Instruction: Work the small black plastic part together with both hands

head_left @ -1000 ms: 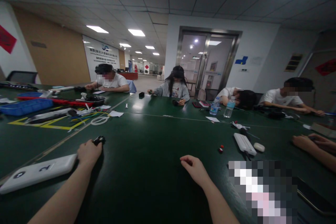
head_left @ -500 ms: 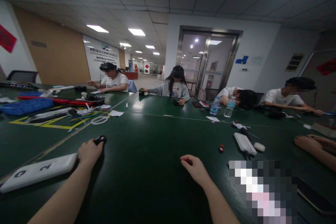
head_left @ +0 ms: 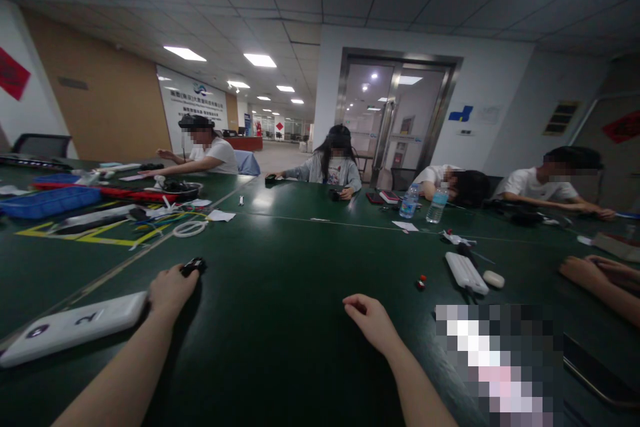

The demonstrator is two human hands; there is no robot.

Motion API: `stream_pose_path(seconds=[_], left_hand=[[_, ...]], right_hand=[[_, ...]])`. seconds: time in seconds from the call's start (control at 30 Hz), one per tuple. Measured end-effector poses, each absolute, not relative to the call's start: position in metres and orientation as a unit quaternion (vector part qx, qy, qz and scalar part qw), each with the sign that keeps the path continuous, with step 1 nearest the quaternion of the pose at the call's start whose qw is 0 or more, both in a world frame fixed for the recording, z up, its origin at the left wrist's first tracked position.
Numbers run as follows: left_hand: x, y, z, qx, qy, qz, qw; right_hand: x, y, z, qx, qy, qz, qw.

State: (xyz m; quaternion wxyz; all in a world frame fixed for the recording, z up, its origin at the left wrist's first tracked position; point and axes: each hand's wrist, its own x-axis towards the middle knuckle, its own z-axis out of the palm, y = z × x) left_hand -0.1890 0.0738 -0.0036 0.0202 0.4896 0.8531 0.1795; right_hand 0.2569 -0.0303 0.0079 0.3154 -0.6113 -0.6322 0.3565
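Note:
Toward the left of the table, my left hand [head_left: 173,293] is closed round the rear of a small black object [head_left: 195,267]. Shiny parts show on its top; its exact kind I cannot make out, and my fingers cover part of it. A long white device [head_left: 75,330] marked with a "2" lies just beside that wrist. On the bare green tabletop [head_left: 270,327], my right hand [head_left: 370,320] rests on its side. Its fingers are curled in toward the thumb, with nothing visible in them.
To the right are a small red-and-white item [head_left: 421,283], a white power bank [head_left: 466,273], an earbud case [head_left: 494,279] and a phone [head_left: 600,373]. Water bottles [head_left: 437,205] stand farther back. A blue tray [head_left: 50,201] and cables lie left. Several people sit around.
My left hand and the black object have shifted very slightly to the right. My right hand stays put. Across the table, the person at far left has leaned and reached lower.

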Motion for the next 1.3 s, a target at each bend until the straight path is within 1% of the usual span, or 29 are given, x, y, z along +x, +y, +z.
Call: stream_pose_path(seconds=[0.33,0.47,0.53,0.63,0.7,0.77,0.83,1.0,1.17,1.3], left_hand=[[-0.182,0.068,0.002,0.499,0.846,0.181,0.044],[-0.158,0.068,0.001,0.539,0.823,0.172,0.058],[-0.133,0.065,0.0,0.598,0.778,0.18,0.071],[-0.082,0.05,0.0,0.713,0.66,0.212,0.108],[-0.05,0.035,0.003,0.787,0.552,0.219,0.167],[-0.026,0.018,0.006,0.84,0.448,0.21,0.223],[-0.013,0.006,0.009,0.864,0.388,0.193,0.256],[-0.009,-0.002,0.011,0.876,0.352,0.187,0.27],[-0.01,0.001,0.01,0.877,0.345,0.184,0.281],[-0.008,0.0,0.011,0.883,0.338,0.187,0.268]], right_hand=[[0.259,-0.023,-0.002,-0.603,-0.64,0.352,0.322],[0.259,-0.023,-0.004,-0.603,-0.642,0.352,0.318],[0.256,-0.025,-0.002,-0.608,-0.641,0.343,0.319],[0.246,-0.031,0.005,-0.613,-0.648,0.311,0.327],[0.237,-0.036,0.011,-0.607,-0.664,0.285,0.331],[0.227,-0.041,0.017,-0.586,-0.689,0.288,0.316],[0.218,-0.045,0.022,-0.558,-0.72,0.292,0.291],[0.208,-0.049,0.026,-0.535,-0.765,0.273,0.232],[0.202,-0.05,0.027,-0.531,-0.782,0.238,0.224],[0.198,-0.051,0.029,-0.524,-0.796,0.213,0.215]])
